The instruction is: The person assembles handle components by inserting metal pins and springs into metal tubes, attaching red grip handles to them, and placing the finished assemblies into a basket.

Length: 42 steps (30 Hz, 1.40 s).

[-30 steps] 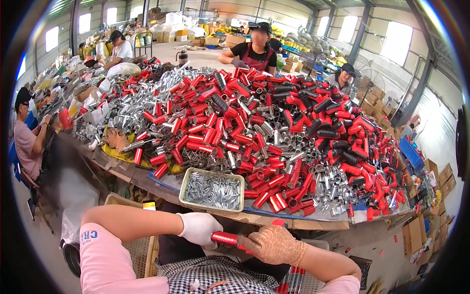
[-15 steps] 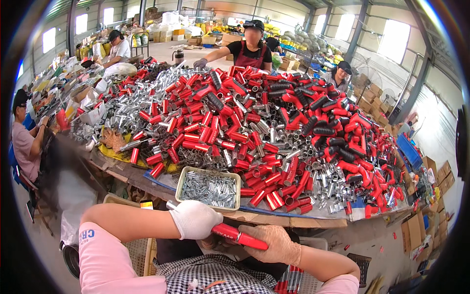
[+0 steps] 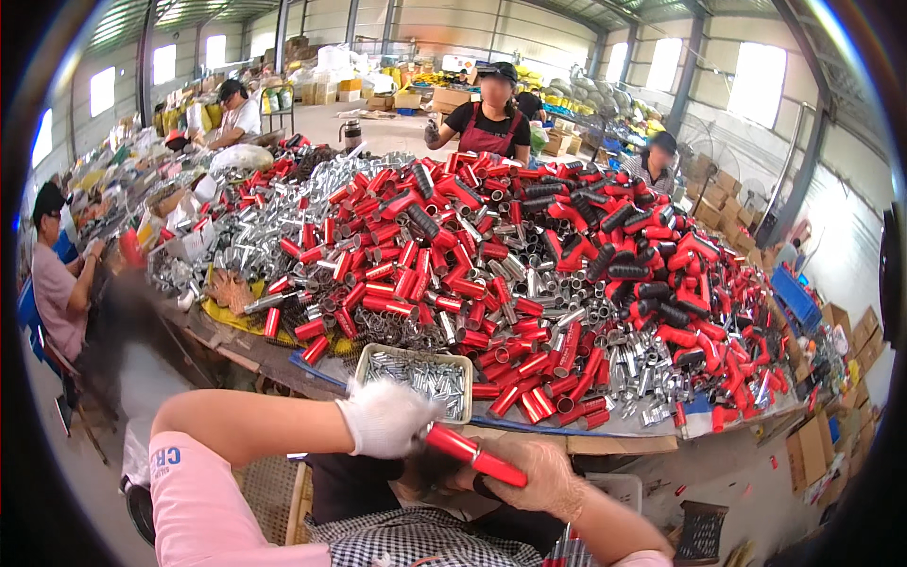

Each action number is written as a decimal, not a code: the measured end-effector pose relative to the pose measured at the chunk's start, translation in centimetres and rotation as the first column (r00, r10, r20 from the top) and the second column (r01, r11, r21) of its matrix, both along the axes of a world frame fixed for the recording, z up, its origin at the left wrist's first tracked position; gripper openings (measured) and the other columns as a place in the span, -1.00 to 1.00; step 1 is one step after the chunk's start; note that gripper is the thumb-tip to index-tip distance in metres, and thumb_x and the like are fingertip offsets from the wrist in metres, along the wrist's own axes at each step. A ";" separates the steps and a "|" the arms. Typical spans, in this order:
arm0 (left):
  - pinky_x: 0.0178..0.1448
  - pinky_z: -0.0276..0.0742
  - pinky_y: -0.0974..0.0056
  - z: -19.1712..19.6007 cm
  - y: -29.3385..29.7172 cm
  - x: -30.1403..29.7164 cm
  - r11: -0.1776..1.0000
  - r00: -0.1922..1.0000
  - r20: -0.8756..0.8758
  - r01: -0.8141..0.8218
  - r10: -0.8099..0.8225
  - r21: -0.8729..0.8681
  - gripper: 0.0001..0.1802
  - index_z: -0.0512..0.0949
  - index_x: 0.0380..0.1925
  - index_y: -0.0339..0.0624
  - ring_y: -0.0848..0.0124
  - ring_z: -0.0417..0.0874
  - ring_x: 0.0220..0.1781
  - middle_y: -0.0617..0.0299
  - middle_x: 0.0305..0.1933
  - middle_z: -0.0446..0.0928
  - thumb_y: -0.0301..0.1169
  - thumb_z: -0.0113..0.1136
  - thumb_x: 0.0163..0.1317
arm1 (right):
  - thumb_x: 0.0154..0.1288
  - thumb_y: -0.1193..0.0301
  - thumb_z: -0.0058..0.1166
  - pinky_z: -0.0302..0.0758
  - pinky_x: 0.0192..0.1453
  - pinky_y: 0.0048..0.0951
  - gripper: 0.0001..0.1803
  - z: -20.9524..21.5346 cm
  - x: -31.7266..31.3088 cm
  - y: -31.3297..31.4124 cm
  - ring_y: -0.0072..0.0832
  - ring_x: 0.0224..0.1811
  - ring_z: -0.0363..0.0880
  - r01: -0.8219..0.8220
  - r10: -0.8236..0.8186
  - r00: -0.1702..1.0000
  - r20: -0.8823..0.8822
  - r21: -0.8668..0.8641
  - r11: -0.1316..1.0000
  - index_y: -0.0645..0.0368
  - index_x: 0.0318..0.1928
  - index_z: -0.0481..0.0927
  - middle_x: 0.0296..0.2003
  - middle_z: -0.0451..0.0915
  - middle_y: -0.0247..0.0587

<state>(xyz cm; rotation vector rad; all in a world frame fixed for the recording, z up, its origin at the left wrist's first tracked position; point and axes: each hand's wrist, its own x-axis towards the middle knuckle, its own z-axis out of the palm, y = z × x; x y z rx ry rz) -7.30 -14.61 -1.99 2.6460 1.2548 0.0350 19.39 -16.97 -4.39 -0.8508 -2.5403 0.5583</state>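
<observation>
Red tube (image 3: 475,455) lies slantwise between the two hands, over the lap and just short of the table (image 3: 624,443). That table has a rough, worn edge, and a huge pile (image 3: 406,283) covers it: smooth red cylinders, shiny bare metal sleeves and bent red handles, some with ribbed black grips (image 3: 627,272). Below the hands spreads an apron (image 3: 406,541) of black and white checked cloth, and a pale pink sleeve (image 3: 203,501) covers the left upper arm. Near the table's front edge sits a cream tray (image 3: 468,386), rectangular with rounded corners, holding small, slim metal pins (image 3: 430,376).

Thick dark blur hides part of the left side of the view. The left hand (image 3: 389,419), in a white knitted glove, covers the tray's near left corner and is smeared at the fingertips. The right hand (image 3: 540,472) is blurred too, its fingers mostly behind the tube. As far as shows, the left fingers are closed around the tube's upper end and the right ones curl about its lower part.

Glossy and straight, the tube carries a bright streak and a pale mark near its middle; its upper end disappears into the glove.
</observation>
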 end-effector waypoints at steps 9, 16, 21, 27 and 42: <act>-0.43 0.60 0.19 -3.9 -3.3 1.1 0.983 0.986 -0.169 -0.029 -0.003 -0.181 -0.77 0.59 -0.43 -0.12 0.15 0.72 -0.44 0.03 -0.48 0.64 -0.19 0.22 0.08 | 0.22 0.42 0.13 0.54 -0.19 -0.38 -0.74 2.2 -1.4 -1.3 -0.31 -0.37 0.59 0.010 0.097 0.910 0.404 -0.255 0.967 0.17 -0.07 0.58 -0.39 0.60 -0.24; -0.43 0.57 0.16 -5.7 -3.6 0.2 0.977 1.000 -0.002 -0.020 0.020 -0.214 -0.71 0.57 -0.44 -0.15 0.18 0.71 -0.45 0.03 -0.46 0.63 -0.18 0.34 0.03 | 0.19 0.42 0.12 0.57 -0.26 -0.29 -0.64 1.5 -0.5 -0.7 -0.26 -0.38 0.62 -0.100 0.144 0.950 0.278 -0.164 0.981 0.13 0.03 0.58 -0.38 0.63 -0.25; -0.42 0.53 0.14 -8.1 -4.3 -0.4 0.352 0.989 0.007 -0.048 0.151 -0.935 -0.70 0.61 -0.45 -0.17 0.19 0.67 -0.51 0.04 -0.56 0.59 -0.17 0.35 0.00 | 0.22 0.31 0.11 0.57 -0.19 -0.26 -0.58 -1.9 -2.3 -0.8 -0.22 -0.32 0.64 -0.194 0.237 0.908 0.346 -0.154 0.969 0.15 0.08 0.56 -0.37 0.64 -0.23; -0.39 0.57 0.05 -6.2 -2.1 0.2 0.989 0.972 -0.217 -0.056 0.084 0.134 -0.77 0.60 -0.54 -0.07 0.10 0.72 -0.40 0.10 -0.52 0.63 -0.18 0.17 0.09 | 0.17 0.41 0.23 0.55 -0.10 -0.35 -0.53 -7.5 -0.5 -1.4 -0.38 -0.27 0.63 -0.214 -0.455 0.845 -0.281 -0.957 0.194 0.28 0.09 0.51 -0.26 0.64 -0.25; -0.37 0.59 0.02 -8.9 -4.0 -2.4 0.967 0.959 -0.147 -0.252 0.243 -0.047 -0.83 0.66 -0.57 0.00 0.08 0.68 -0.48 0.11 -0.57 0.61 -0.20 0.21 -0.07 | 0.05 0.39 0.20 0.58 -0.21 -0.21 -0.71 -4.5 -5.3 -1.7 -0.11 -0.29 0.65 0.048 -0.051 0.998 -0.022 -0.131 0.990 0.14 -0.15 0.58 -0.40 0.62 -0.02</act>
